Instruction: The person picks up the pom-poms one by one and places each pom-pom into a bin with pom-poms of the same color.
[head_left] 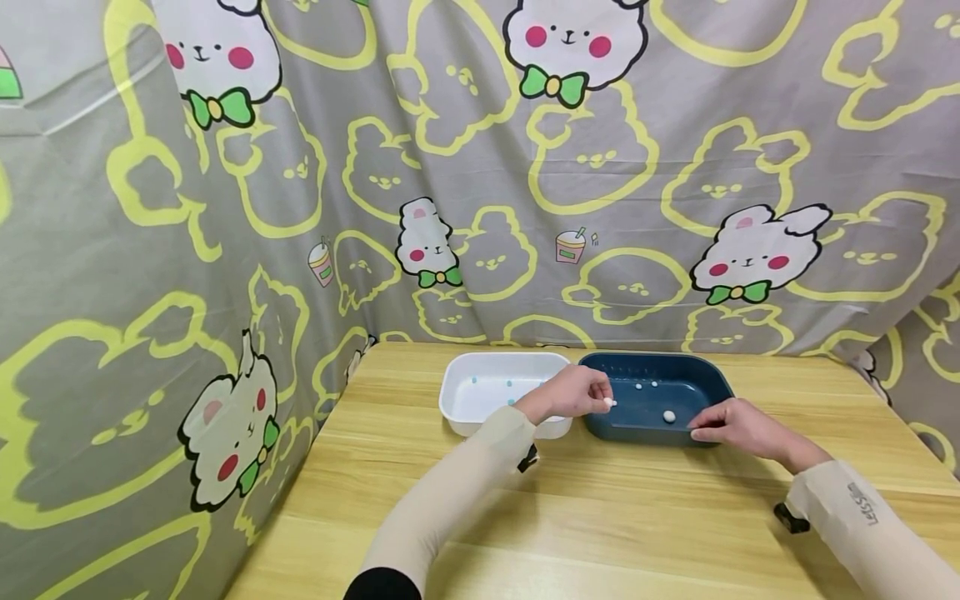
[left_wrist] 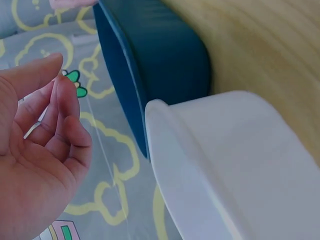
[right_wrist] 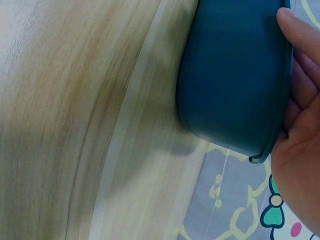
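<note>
My left hand is over the near left side of a dark blue basin, where its thumb and fingertips pinch a small white piece. That piece does not show in the left wrist view. My right hand grips the basin's near right rim, thumb outside and fingers inside, as the right wrist view shows. Inside the blue basin lie a larger white ball and two small white bits. To its left stands a white basin holding several small light blue pieces, partly hidden by my left hand.
Both basins stand side by side near the far edge of a wooden table. A grey curtain with yellow bear outlines hangs behind and along the left.
</note>
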